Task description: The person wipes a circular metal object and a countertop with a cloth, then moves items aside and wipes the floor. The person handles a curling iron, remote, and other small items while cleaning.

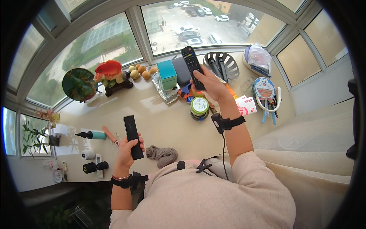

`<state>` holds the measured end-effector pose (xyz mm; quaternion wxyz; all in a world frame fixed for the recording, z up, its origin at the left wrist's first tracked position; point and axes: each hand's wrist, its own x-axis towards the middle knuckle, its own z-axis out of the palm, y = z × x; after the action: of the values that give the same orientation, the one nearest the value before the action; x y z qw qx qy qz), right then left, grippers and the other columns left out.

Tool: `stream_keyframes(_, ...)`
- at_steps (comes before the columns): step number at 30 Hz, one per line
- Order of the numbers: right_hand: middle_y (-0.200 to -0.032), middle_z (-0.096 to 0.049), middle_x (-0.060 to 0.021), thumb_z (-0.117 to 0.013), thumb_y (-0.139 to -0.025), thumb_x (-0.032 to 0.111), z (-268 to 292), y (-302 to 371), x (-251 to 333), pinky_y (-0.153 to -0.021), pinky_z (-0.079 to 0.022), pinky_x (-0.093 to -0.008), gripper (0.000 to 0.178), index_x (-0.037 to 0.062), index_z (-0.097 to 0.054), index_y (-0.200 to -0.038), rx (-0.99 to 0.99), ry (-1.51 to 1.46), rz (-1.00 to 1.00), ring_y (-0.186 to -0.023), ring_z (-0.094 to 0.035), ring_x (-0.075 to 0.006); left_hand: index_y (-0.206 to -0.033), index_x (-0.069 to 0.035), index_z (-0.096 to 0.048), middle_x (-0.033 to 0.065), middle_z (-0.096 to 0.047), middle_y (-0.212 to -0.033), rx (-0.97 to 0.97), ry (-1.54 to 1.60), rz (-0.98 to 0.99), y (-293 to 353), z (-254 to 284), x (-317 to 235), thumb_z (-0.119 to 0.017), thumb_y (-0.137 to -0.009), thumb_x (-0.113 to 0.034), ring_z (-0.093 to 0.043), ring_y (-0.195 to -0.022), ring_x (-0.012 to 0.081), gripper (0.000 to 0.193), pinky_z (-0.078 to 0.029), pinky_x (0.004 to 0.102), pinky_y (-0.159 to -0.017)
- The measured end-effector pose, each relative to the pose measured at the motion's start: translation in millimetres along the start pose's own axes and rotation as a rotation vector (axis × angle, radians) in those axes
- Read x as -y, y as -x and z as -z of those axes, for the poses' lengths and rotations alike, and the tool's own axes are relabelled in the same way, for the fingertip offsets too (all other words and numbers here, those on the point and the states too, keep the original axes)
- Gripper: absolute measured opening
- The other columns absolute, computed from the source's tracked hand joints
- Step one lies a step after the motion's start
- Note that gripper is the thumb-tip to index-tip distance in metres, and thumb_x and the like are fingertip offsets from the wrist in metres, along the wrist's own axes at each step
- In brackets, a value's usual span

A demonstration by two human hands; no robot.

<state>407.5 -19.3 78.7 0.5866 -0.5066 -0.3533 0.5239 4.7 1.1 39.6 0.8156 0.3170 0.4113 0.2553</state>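
The left hand point(126, 153) is closed around the lower half of a flat, plain black rectangular remote point(131, 127), thumb across its face and fingers along its right edge, while the right hand point(212, 84) grips the lower end of a longer black remote with rows of small buttons point(190, 60), thumb resting on the keypad. Both remotes are raised, their free ends pointing away from the body, well apart. A broad bare stretch of the cream-coloured surface point(152, 115) lies between them; its near edge runs by the person's torso, and windows point(213, 26) bound the far side. A crumpled grey-brown cloth point(163, 155) sits just right of the left hand; a teal bottle with a black nozzle point(96, 135) and a slim salmon-pink stick point(109, 134) lie to its left. The right side is more crowded: a rectangular teal box point(167, 74) stands left of the right hand, a round green-and-white tub point(199, 105) nearer the body, and a black slatted basket point(233, 65) holding two dark microphones point(222, 68) beyond it to the right.
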Motion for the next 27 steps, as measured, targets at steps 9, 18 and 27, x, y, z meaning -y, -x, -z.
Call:
stream_keyframes(9,-0.139,-0.051,-0.0226,-0.042,-0.096,0.029,296,-106,-101,-0.102,-0.043,-0.0522,0.051,0.0219,-0.043,-0.146,-0.669,1.307,-0.801,-0.129,-0.051,-0.0398,-0.122,0.001,-0.05,0.0087,-0.058,-0.085,-0.388,0.104,-0.021,38,39,36,-0.05,-0.098,-0.01,-0.057,-0.068,0.0177,0.026,-0.051,0.0334,-0.061)
stream_keyframes(18,-0.153,-0.028,-0.0206,-0.057,-0.093,0.031,279,-133,-98,-0.106,-0.04,-0.0542,0.053,0.0157,-0.048,-0.143,-0.588,1.491,-0.742,-0.133,-0.038,-0.048,-0.124,-0.001,-0.051,0.009,-0.059,-0.093,-0.267,0.22,-0.122,8,-7,-6,-0.047,-0.104,-0.028,-0.059,-0.078,0.0204,0.034,-0.05,0.0386,-0.074)
stream_keyframes(27,-0.133,-0.057,-0.0226,-0.066,-0.088,0.059,-16,-95,32,-0.081,-0.055,-0.0353,0.1,0.009,-0.015,-0.157,0.85,0.573,-0.007,-0.102,-0.065,-0.0299,-0.14,-0.009,-0.041,0.0083,-0.046,-0.143,0.095,0.38,-0.55,-107,-150,-63,-0.035,-0.108,-0.034,-0.044,-0.131,0.0244,0.041,-0.037,0.0454,-0.11)
